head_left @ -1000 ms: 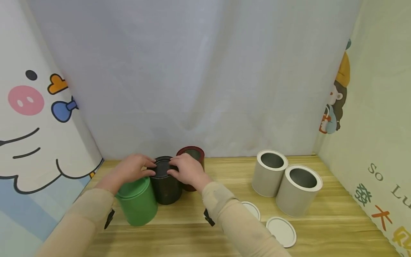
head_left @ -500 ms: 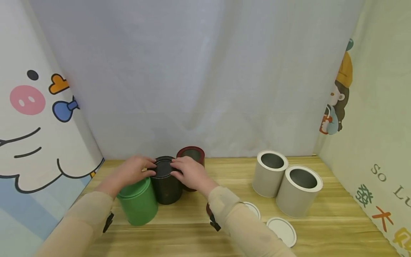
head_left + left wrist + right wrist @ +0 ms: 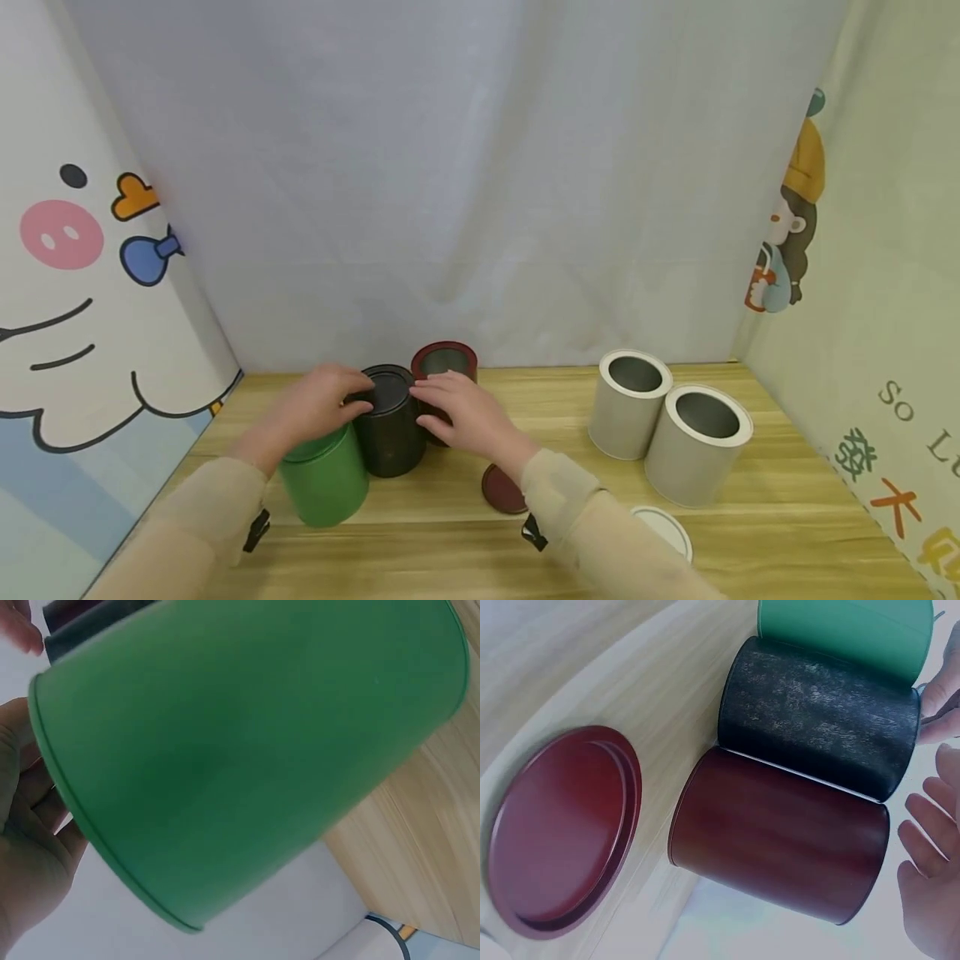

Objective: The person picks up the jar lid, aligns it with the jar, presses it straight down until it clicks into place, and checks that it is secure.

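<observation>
In the head view a black can (image 3: 390, 437) stands upright with its black lid (image 3: 390, 392) seated on top. My left hand (image 3: 318, 408) hovers over the green can (image 3: 326, 483), its fingertips by the black can's left rim. Relaxed, spread fingers of my right hand (image 3: 468, 414) lie at the black can's right rim, in front of the dark red can (image 3: 446, 360), whose top is uncovered. The right wrist view has the right hand (image 3: 934, 847) apart from the cans. Most of the green can's top is hidden by the left hand.
A dark red lid (image 3: 502, 490) lies on the wooden table (image 3: 420, 558) beside the right sleeve. Two off-white cans, a rear one (image 3: 626, 417) and a front one (image 3: 693, 467), stand uncovered on the right. A white lid (image 3: 667, 532) is partly behind the sleeve. A curtain (image 3: 480, 183) hangs behind.
My right hand has drawn back rightward from the black lid. My left hand has shifted slightly right. The dark red lid has come into view, while the sleeve now covers one white lid.
</observation>
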### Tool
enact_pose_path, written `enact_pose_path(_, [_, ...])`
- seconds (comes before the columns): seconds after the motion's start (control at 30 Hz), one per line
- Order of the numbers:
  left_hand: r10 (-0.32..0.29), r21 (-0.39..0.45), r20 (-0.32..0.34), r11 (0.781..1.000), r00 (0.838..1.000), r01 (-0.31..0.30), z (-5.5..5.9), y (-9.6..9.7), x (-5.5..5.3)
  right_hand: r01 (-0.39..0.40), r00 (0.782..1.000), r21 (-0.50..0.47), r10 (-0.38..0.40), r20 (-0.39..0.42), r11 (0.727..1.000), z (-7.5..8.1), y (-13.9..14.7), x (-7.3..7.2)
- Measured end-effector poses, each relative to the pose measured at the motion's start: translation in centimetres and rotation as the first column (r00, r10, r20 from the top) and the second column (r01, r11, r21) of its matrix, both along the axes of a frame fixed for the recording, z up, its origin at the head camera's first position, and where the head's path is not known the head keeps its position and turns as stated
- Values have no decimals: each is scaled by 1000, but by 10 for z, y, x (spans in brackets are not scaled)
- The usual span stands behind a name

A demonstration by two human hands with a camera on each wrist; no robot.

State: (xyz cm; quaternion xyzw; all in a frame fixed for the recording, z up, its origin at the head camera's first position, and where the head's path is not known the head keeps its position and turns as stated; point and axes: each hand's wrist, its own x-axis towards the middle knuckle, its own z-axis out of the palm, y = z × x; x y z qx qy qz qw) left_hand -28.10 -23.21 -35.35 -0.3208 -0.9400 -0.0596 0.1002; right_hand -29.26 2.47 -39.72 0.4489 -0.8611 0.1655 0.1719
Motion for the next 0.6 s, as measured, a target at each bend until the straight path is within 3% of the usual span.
enact_pose_path(0.27, [-7,108,-44,994,999,12,4,28,13,-39,999,-49,40,13,998,-4,25,11])
enact_pose_path(0.43, [-46,159,-93,985,995,61,-2,46,19,-62,997,-63,64,33,996,-9,43,18])
enact_pose_path(0.6, [-79,207,-91,973,993,97,-12,64,26,-66,997,-83,70,46,994,-18,62,23])
